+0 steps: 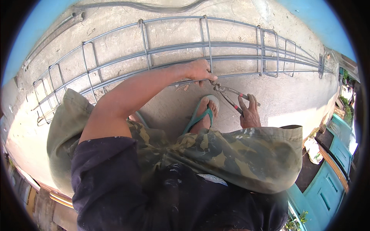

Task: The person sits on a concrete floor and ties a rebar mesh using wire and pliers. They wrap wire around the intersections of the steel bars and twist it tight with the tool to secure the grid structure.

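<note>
A long rebar cage (231, 44) of steel bars and rectangular stirrups lies across the ground ahead of me. My left arm reaches over to its near side, where my left hand (198, 71) is closed around the steel at a stirrup corner. What exactly lies inside those fingers is partly hidden. A pair of pincers (219, 87) with red marks on its handles has its jaws at that same corner, just by my left fingertips. Below and to the right, my right hand (250, 111) grips the handles, which are spread apart.
My sandalled foot (203, 113) stands close to the cage's near edge. Loose thin rods (146, 5) lie on the concrete (162, 104) at the far side. Turquoise panels (327, 188) and a white bag (313, 150) are at the lower right.
</note>
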`<state>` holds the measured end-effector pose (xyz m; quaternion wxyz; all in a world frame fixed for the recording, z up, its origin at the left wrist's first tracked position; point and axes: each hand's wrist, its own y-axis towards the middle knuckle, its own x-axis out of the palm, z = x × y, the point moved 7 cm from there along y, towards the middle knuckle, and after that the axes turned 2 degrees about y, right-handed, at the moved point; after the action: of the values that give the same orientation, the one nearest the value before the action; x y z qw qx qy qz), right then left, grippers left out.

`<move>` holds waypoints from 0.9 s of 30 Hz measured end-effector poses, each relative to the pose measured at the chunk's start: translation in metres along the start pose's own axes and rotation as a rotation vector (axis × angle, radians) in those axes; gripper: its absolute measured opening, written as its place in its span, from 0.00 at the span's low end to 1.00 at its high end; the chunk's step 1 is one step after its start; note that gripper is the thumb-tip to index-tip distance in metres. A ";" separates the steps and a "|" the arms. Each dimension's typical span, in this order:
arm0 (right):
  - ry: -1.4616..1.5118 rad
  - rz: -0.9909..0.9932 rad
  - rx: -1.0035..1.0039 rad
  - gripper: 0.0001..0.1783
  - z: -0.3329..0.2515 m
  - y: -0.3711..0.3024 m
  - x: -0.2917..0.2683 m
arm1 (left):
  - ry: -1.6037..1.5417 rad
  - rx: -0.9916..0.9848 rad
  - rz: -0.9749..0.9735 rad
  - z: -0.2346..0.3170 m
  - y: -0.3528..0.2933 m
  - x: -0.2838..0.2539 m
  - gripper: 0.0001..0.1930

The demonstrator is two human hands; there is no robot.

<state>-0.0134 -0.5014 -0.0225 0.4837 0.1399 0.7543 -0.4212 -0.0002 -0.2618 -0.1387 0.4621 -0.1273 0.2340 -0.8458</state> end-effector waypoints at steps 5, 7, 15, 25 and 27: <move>-0.247 0.065 0.067 0.44 -0.002 0.004 0.022 | 0.027 0.007 0.021 -0.003 -0.003 -0.002 0.24; -0.299 0.071 0.094 0.44 -0.004 0.003 0.023 | 0.026 0.003 0.035 -0.003 -0.003 -0.002 0.24; -0.425 0.128 0.119 0.45 -0.018 0.003 0.000 | -0.009 0.006 0.060 -0.003 -0.004 -0.001 0.23; -0.372 0.072 0.218 0.32 -0.034 -0.001 0.008 | -0.016 -0.017 0.089 -0.004 -0.001 0.001 0.23; -0.269 -0.178 0.280 0.25 -0.031 -0.001 0.012 | -0.007 -0.016 0.086 -0.007 0.003 0.004 0.23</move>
<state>-0.0389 -0.4804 -0.0272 0.5167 0.0811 0.6266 -0.5777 -0.0033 -0.2641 -0.1460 0.4979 -0.1239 0.2445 -0.8228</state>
